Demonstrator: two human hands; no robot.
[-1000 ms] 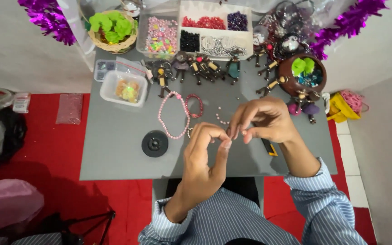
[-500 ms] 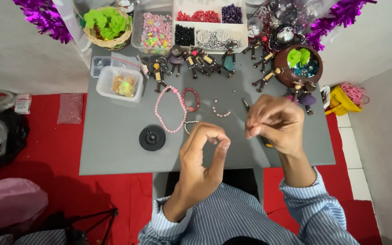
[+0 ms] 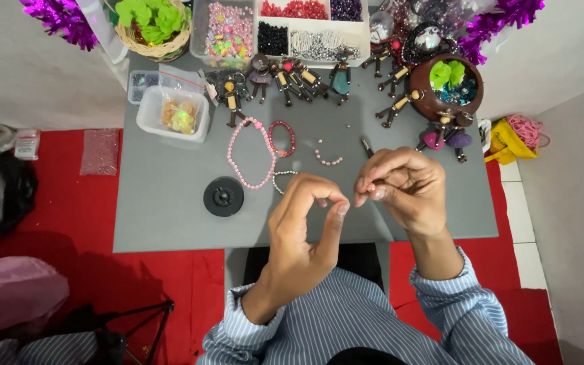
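Observation:
Both my hands are raised above the front of a grey table. My left hand has its thumb and forefinger pinched together in a ring. A short gap to its right, my right hand pinches its fingertips toward the left hand. Whatever they pinch is too small to make out. On the table beyond lie a pink bead necklace, a red bead bracelet, a short pink bead strand, a white bead strand and a black round spool.
A divided bead tray, a clear tub, a basket of green leaves, a brown pot and several small doll figures line the far edge. Small pliers lie near my right hand. A red mat covers the floor.
My hands were pinched together over the table a second ago. They have drawn apart, and the left hand has lowered toward me.

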